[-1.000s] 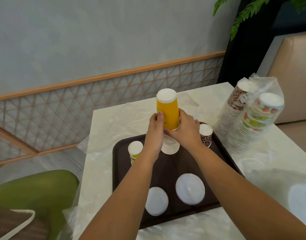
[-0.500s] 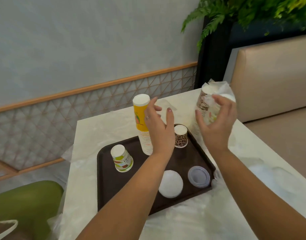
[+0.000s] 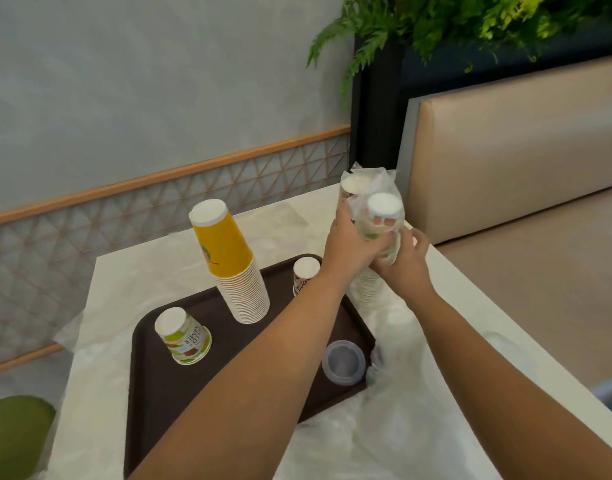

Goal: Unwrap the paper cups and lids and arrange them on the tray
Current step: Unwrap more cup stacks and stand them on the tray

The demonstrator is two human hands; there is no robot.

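Counter [image 3: 180, 261]: pale marble, loose clear plastic across it.
Tray [image 3: 152, 382]: dark brown; yellow cup stack [image 3: 233, 271], two single cups, one lid [image 3: 344, 362].
Grip: left hand [image 3: 349, 245] and right hand [image 3: 406, 268] both clasp the wrapped cups [image 3: 380, 220] beside the tray.
Room: grey wall, lattice panel, tan bench [image 3: 512, 147], fern.

grey wall [image 3: 141, 81] with lattice wainscot [image 3: 107, 230], tan booth seat [image 3: 522, 161], fern [image 3: 453, 22]
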